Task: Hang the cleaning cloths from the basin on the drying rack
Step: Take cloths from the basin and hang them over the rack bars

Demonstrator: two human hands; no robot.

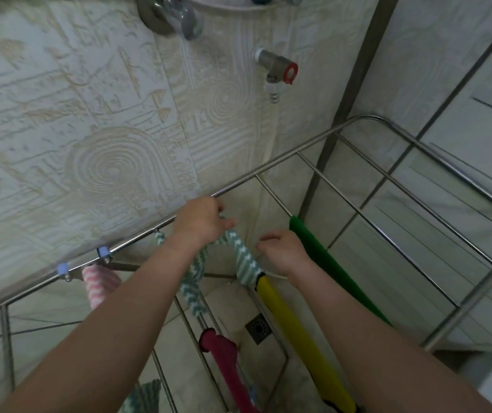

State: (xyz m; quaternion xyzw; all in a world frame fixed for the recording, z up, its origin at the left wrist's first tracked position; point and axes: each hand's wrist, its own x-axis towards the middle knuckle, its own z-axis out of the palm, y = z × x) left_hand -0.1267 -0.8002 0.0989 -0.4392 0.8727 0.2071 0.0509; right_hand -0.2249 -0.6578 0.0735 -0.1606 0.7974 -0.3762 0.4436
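A metal drying rack (381,186) fills the right and lower view, against a tiled wall. A green-and-white patterned cloth (244,260) drapes over a rail near the rack's far side. My left hand (201,223) grips its upper edge by the far rail. Just to the right of that cloth, my right hand (282,248) hovers with fingers loosely curled and holds nothing. A yellow cloth (301,338), a green cloth (331,269), a dark red cloth (226,371) and a pink striped cloth (100,286) hang on other rails. The basin is not in view.
A wall tap with a red handle (280,71) juts out above the rack. A floor drain (258,327) shows below the rails. Another green-and-white cloth (145,396) sits at the bottom edge. Two blue clips (101,251) sit on the rack's far rail.
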